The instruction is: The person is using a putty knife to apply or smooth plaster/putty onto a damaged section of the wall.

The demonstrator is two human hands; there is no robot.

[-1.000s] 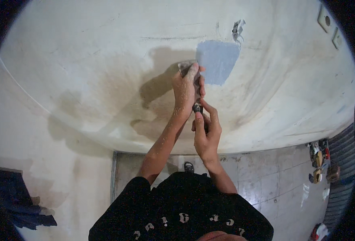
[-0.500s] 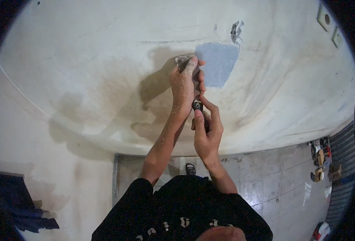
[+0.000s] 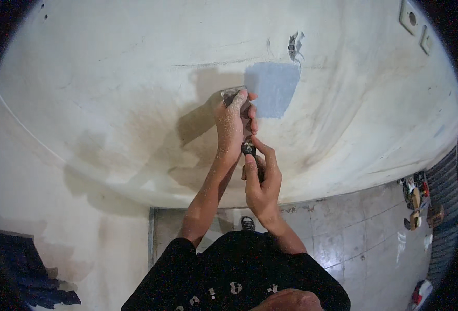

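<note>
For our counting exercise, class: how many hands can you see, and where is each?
2. The left hand grips a scraper blade beside the blue-grey wall patch; the right hand, lower, holds its dark handle. No other hand shows.

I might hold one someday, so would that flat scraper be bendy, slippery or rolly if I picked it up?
The scraper is probably fairly stiff: its blade looks straight in the left hand. It could feel slippery, since pale dust speckles that hand. Being wide and flat at one end, it probably wouldn't roll much.
</note>
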